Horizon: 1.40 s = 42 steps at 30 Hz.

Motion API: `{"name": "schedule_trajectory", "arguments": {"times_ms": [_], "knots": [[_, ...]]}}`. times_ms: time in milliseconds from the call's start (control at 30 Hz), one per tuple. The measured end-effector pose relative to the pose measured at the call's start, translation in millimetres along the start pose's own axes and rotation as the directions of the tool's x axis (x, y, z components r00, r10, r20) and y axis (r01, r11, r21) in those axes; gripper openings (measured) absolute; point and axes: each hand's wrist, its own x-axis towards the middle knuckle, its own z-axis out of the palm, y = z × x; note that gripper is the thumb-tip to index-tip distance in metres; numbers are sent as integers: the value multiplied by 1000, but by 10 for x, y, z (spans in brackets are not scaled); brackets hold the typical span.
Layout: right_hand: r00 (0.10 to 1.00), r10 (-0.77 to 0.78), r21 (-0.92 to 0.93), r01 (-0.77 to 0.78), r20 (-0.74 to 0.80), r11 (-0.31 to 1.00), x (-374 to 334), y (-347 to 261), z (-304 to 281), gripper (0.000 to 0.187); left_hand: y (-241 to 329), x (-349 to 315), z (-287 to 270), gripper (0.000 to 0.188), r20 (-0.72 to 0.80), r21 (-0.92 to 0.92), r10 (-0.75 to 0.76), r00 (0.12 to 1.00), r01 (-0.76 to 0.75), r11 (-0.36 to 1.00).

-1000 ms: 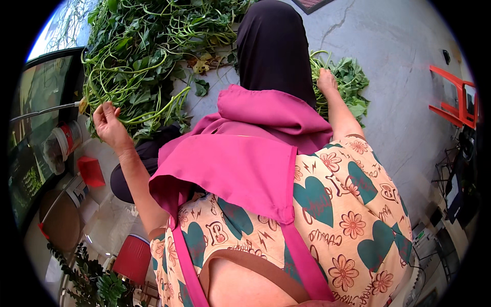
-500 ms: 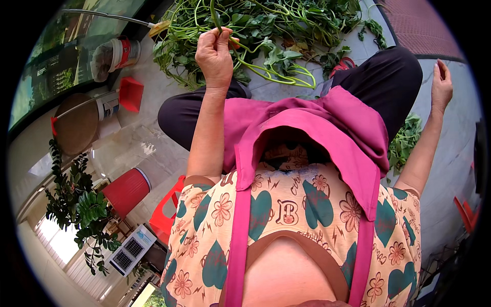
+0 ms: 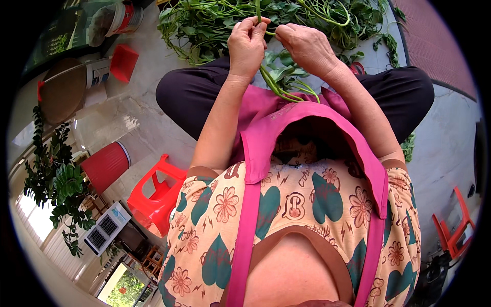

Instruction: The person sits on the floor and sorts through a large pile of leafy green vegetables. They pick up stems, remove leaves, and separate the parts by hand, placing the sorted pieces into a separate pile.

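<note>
My left hand (image 3: 247, 50) is closed around a green leafy vine, its thumb and fingers pinching the stem (image 3: 258, 9) that rises above it. Close by on the right, my right hand (image 3: 307, 47) pinches a stem (image 3: 270, 34) running between the two hands. Below them, several long green stems (image 3: 276, 89) with leaves hang down over my magenta apron (image 3: 255, 110). A wide heap of leafy green vines (image 3: 204, 30) lies on the floor just beyond my hands. The tips of my right fingers are partly hidden.
My crossed legs in dark trousers (image 3: 404, 94) flank the apron. Some greens (image 3: 408, 147) lie by my right arm. On the left are a red dustpan (image 3: 124, 62), a white tub (image 3: 98, 72), a red bin (image 3: 105, 166) and a red plastic stool (image 3: 158, 192). A brownish-red mat (image 3: 440, 46) lies far right.
My right hand has come in from the far right to the vine beside my left hand and now pinches a stem. My left hand has shifted slightly right, still holding the vine.
</note>
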Motion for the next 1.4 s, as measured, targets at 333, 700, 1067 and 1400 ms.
{"name": "schedule_trajectory", "arguments": {"times_ms": [333,700,1067,1400], "knots": [[852,385,604,-523,354,601,-434,496,72,31,-277,39,13,11,-117,-161,-144,983,124,979],[880,414,622,-462,232,632,-210,-51,-18,23,-89,-144,126,40,26,-442,-358,934,331,833],[960,258,-68,-266,-113,962,-124,219,-175,16,-104,-279,219,28,402,-254,-318,859,438,862],[886,462,264,-439,-31,859,-456,573,-181,18,-187,-213,139,29,305,-166,-339,890,401,901]]}}
